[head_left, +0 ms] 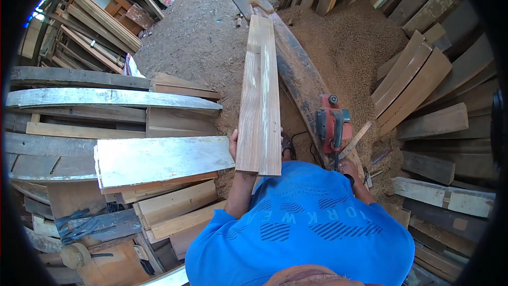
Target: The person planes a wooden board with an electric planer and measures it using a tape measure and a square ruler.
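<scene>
A long wooden board (259, 100) with a pale streak is raised in front of my chest. My left hand (233, 144) is wrapped round it from beneath, with fingers showing at its left edge; the palm is hidden under the wood. Low on the right, my right hand (347, 169) is beside the rear of a red electric planer (333, 127), near the lower end of a thin wooden strip (355, 140). Its fingers are small and partly hidden, so I cannot make out whether they grip anything. The planer rests on a long, worn plank (299, 69).
Brown wood shavings (338, 42) cover the ground right of the plank. Stacked boards (455, 122) line the right side. On the left lie more boards, including a whitish one (164, 160) close to my left hand. A framed wooden panel (103, 0) leans at the back left.
</scene>
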### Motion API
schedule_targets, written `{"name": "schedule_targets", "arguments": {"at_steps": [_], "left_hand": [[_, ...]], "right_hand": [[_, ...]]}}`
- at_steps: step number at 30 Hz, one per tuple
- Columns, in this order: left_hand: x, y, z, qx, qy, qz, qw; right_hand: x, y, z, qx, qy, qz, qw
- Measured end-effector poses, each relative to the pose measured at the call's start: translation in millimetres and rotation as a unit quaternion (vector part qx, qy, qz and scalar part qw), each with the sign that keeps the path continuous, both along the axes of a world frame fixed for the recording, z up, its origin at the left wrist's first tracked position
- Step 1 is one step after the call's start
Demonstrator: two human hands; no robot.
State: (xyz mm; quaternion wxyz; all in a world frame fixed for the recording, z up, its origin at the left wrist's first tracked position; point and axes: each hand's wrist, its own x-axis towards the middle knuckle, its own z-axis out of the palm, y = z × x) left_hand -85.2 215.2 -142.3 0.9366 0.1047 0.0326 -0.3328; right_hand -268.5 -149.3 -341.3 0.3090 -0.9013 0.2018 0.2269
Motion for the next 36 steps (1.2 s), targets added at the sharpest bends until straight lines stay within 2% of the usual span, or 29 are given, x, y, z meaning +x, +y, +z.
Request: {"name": "schedule_targets", "arguments": {"at_steps": [4, 5, 7, 10, 12, 14, 16, 18, 22, 27, 32, 34, 36], "left_hand": [[0, 7, -8, 0.007, 0.013, 0.007, 1.0], [0, 8, -9, 0.017, 0.018, 0.01, 1.0], [-1, 8, -10, 0.03, 0.024, 0.011, 0.999], [-3, 2, -4, 0.028, 0.021, 0.008, 0.999], [-7, -4, -3, 0.005, 0.019, 0.006, 1.0], [-10, -7, -4, 0.005, 0.019, 0.006, 1.0], [-16, -11, -1, -0.011, 0.033, 0.007, 0.999], [-19, -16, 6, -0.044, 0.06, 0.009, 0.997], [-17, -10, 0, -0.021, 0.035, -0.004, 0.999], [-6, 6, 2, 0.044, 0.032, 0.003, 0.998], [-10, 3, 0, 0.002, 0.019, -0.002, 1.0], [-13, -4, 2, -0.041, 0.019, -0.013, 0.999], [-21, -7, 7, -0.059, 0.049, -0.013, 0.997]], "right_hand": [[12, -28, -51, -0.062, -0.063, 0.059, 0.994], [12, -36, -55, -0.07, -0.049, 0.014, 0.996], [16, -51, -25, -0.086, -0.021, -0.075, 0.993], [12, -53, 64, -0.23, 0.084, -0.062, 0.968], [-17, -52, 75, -0.276, 0.133, -0.092, 0.947], [-60, -61, 54, -0.228, 0.15, -0.11, 0.956], [-104, -84, -13, -0.081, 0.135, -0.12, 0.98], [-123, -61, -31, -0.075, 0.13, -0.157, 0.976], [-122, -47, -51, -0.075, 0.147, -0.235, 0.958], [-112, -61, -38, -0.073, 0.201, -0.171, 0.962], [-132, -74, -86, -0.067, 0.201, -0.173, 0.962], [-136, -66, -78, -0.07, 0.166, -0.176, 0.968], [-133, -76, -66, -0.103, 0.151, -0.126, 0.975]]}}
